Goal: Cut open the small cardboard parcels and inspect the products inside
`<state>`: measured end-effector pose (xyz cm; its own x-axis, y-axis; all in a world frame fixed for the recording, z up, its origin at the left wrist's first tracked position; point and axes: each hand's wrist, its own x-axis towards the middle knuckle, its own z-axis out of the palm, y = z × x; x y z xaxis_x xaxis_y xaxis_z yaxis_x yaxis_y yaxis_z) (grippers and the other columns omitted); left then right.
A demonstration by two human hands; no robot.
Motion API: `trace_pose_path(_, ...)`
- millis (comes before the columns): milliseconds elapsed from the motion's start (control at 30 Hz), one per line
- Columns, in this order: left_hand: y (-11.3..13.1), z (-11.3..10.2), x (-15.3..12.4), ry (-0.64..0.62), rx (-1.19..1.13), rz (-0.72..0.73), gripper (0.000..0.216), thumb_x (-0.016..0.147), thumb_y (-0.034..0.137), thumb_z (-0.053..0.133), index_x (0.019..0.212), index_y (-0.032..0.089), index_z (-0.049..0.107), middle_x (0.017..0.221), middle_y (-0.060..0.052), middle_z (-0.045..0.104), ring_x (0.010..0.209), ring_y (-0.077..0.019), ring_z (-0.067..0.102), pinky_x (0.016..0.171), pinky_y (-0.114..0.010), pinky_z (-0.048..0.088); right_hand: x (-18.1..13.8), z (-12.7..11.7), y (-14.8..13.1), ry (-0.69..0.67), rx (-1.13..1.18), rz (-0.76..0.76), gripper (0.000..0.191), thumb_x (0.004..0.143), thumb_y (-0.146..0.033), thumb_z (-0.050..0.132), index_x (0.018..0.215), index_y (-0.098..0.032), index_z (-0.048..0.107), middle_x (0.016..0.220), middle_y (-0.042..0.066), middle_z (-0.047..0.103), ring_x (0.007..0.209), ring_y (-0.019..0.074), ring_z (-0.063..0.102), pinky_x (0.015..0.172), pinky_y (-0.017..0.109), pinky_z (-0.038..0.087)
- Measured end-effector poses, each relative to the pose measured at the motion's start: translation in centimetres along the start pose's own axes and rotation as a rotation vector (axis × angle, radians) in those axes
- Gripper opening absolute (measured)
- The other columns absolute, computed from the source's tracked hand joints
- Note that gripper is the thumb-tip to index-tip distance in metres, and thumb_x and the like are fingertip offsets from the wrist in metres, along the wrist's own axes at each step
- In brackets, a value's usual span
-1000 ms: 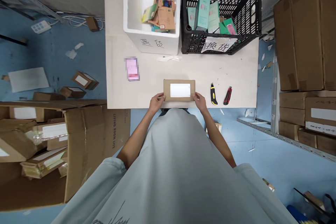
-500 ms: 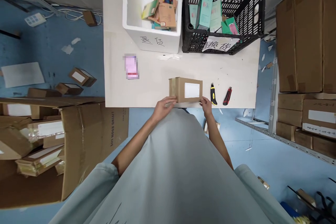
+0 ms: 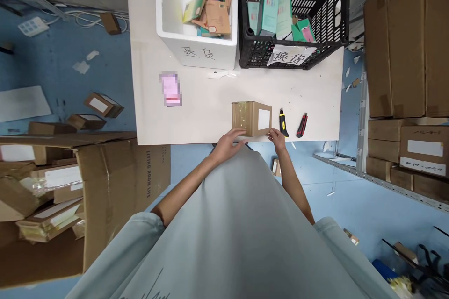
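A small cardboard box (image 3: 250,119) with a white label and clear tape on one side is at the table's front edge. My left hand (image 3: 228,145) grips its lower left part, fingers against the taped side. At the lower right corner, my right hand (image 3: 277,139) pinches the box with thumb and fingers. Just right of the box lies a yellow-and-black box cutter (image 3: 283,123). Farther right is a red-and-black box cutter (image 3: 302,124).
A white foam bin (image 3: 210,51) and a black plastic crate (image 3: 294,49), both holding small packets, stand at the table's back. A blurred pink item (image 3: 170,88) lies on the left of the table (image 3: 199,121). A large open carton (image 3: 108,196) full of parcels stands at left.
The box has turned between my hands, so its taped side shows more and its labelled side looks narrower. My left hand has shifted right with it. The whole view has shifted slightly.
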<state>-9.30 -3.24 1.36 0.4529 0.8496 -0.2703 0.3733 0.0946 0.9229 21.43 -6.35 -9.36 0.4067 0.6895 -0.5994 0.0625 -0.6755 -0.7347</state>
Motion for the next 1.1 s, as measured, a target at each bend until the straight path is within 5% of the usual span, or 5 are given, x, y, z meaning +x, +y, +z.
trace_pose_path(233,-6.8,-1.9,0.1,0.359,-0.190,-0.329,0.045,0.090,0.058,0.086,0.114,0.020,0.083,0.134,-0.014,0.080,0.127,-0.0323,0.078,0.115,-0.045,0.063,-1.1,2.5,-1.8,-0.081,-0.073,-0.068,0.049,0.081,-0.065,0.086,0.102,-0.022,0.077,0.101,0.011,0.087,0.105,0.0319,0.083,0.101,0.052,0.066)
trace_pose_path(500,-12.2,-3.9,-1.0,0.501,-0.306,-0.523,0.043,0.087,0.050,0.085,0.115,0.017,0.083,0.124,-0.015,0.085,0.111,-0.0294,0.080,0.102,-0.045,0.068,-6.1,6.0,-6.0,-0.086,-0.356,-0.307,0.023,0.101,-0.044,0.076,0.106,-0.024,0.085,0.115,0.013,0.086,0.110,0.0347,0.082,0.107,0.052,0.064)
trace_pose_path(667,-14.0,-5.9,-2.1,0.679,-0.323,-0.637,0.036,0.091,0.037,0.080,0.120,0.014,0.079,0.111,-0.012,0.082,0.100,-0.0227,0.080,0.089,-0.036,0.067,-12.3,9.7,-11.1,-0.365,-0.594,-0.587,0.032,0.116,-0.037,0.060,0.133,-0.024,0.083,0.135,0.010,0.082,0.121,0.0296,0.080,0.111,0.044,0.063)
trace_pose_path(867,-14.6,-6.7,-2.0,0.697,-0.346,-0.696,0.029,0.095,0.032,0.076,0.119,0.014,0.077,0.109,-0.011,0.081,0.094,-0.0204,0.082,0.086,-0.033,0.065,-15.1,12.9,-14.3,-0.543,-0.800,-0.710,0.037,0.119,-0.031,0.057,0.150,-0.021,0.073,0.144,0.015,0.076,0.128,0.0295,0.075,0.106,0.039,0.063)
trace_pose_path(1100,-14.4,-6.2,-2.7,0.581,-0.428,-0.642,0.052,0.088,0.053,0.090,0.121,0.016,0.076,0.114,-0.012,0.081,0.106,-0.0265,0.083,0.096,-0.041,0.067,-11.0,9.0,-9.7,-0.375,-0.603,-0.613,0.035,0.113,-0.030,0.062,0.144,-0.025,0.077,0.141,0.010,0.077,0.105,0.0241,0.081,0.102,0.039,0.066)
